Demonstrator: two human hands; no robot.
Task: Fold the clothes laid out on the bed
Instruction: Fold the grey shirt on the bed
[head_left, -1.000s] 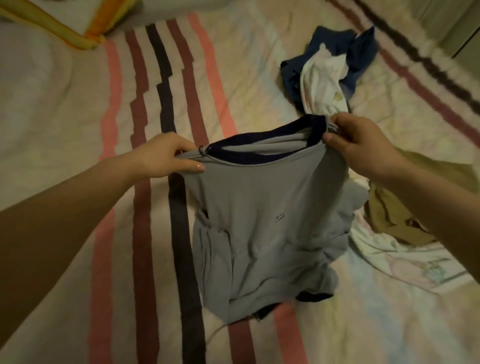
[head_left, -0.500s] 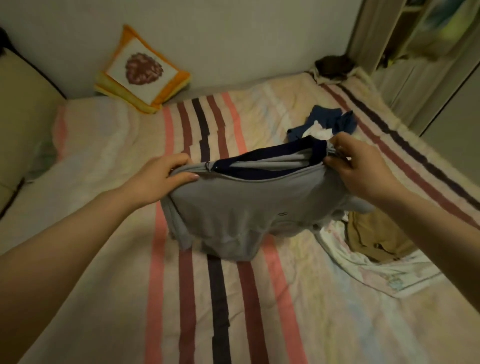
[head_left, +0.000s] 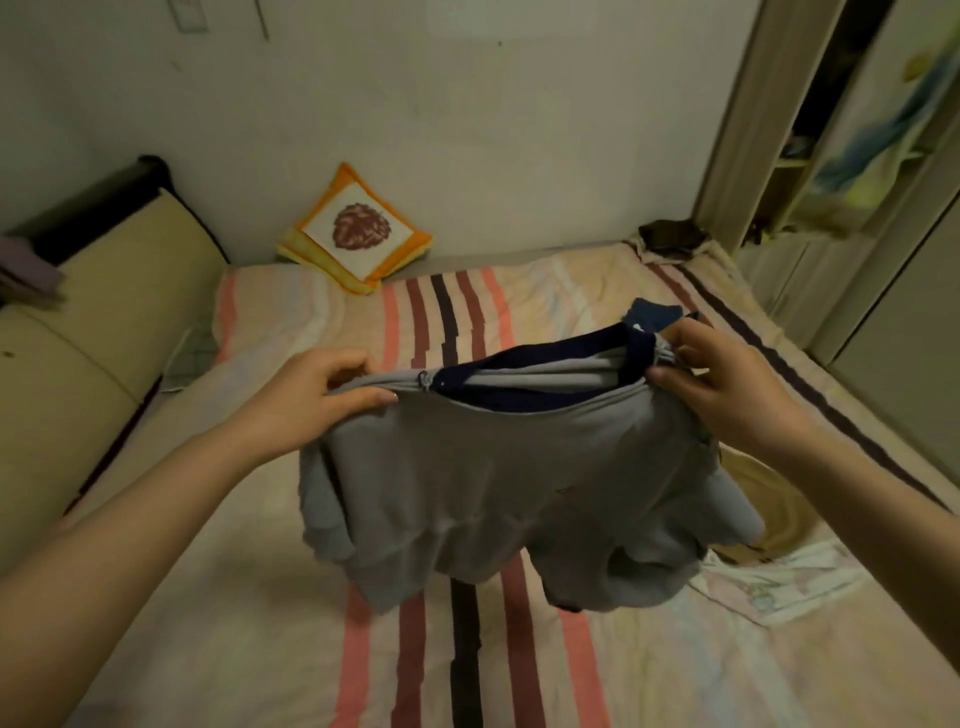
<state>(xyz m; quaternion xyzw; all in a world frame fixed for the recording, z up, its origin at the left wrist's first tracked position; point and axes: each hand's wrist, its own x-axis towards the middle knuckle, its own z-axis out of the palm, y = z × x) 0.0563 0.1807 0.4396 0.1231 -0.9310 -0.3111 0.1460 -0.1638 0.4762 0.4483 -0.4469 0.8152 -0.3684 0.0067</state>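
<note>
A grey shirt with a dark navy collar hangs in the air above the striped bed. My left hand pinches its left shoulder beside the collar. My right hand grips the right shoulder. The shirt's body and sleeves droop, bunched, with the hem just above the sheet. Behind the shirt lies a blue garment, mostly hidden. A tan garment and a pale printed cloth lie on the bed at right, under my right forearm.
An orange-edged cushion leans on the wall at the bed's far side. A beige padded headboard runs along the left. A dark item sits at the far right corner. An open wardrobe stands at right.
The view has tilted up from the bed to the wall. Both hands have lifted the shirt higher, so its hem has come up off the sheet.
</note>
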